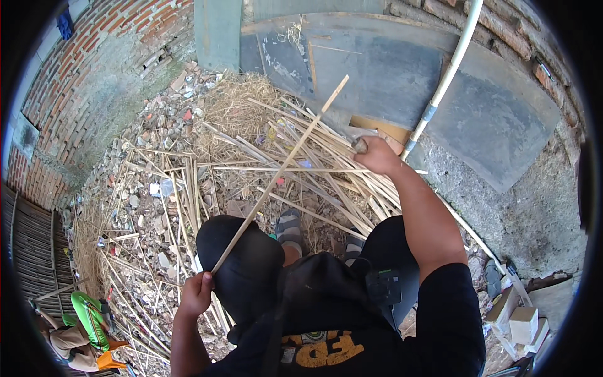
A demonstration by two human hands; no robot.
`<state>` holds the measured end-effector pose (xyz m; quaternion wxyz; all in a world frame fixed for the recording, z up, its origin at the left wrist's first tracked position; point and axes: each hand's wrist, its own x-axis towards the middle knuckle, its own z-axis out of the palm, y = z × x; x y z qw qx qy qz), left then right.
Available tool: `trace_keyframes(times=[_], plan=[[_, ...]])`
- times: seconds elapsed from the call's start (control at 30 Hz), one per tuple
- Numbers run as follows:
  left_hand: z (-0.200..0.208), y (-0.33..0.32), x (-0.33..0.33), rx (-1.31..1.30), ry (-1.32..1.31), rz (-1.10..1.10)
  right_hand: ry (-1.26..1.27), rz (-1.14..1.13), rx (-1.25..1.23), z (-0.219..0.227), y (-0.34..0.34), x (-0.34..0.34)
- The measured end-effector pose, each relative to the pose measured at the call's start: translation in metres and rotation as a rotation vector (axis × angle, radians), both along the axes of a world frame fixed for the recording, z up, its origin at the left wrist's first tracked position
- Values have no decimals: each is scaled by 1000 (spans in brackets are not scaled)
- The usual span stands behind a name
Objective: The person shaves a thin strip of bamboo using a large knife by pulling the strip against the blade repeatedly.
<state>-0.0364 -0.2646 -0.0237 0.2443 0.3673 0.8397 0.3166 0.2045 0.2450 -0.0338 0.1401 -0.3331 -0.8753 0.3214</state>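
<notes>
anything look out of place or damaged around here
Yes. Many thin tan wooden strips lie at crossing angles over the stony, rubble-strewn ground, untidy rather than stacked. A crumpled clear plastic scrap lies there like litter. At upper left, the weathered red brick wall has a dark gap, as if bricks broke away.

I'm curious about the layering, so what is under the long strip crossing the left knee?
Below the long strip show the dark-clad left knee, loose strips and rubble, with a gray panel behind its tip. Whatever lies directly beneath its width is covered.
</notes>
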Motion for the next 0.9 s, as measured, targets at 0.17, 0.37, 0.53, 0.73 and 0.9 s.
trace_keyframes(times=[0.17,0.37,0.53,0.73,0.9], plan=[[10,5,13,-7,76,-3,-93,212,158,25,-44,-8],[24,9,22,-56,121,-6,-125,268,278,28,-59,-8],[33,19,36,-60,296,-21,-130,274,284,30,-61,-11],[19,29,44,-95,402,-36,-28,385,41,1,-48,-17],[22,32,45,-105,390,-24,-4,209,27,-9,-29,-15]])
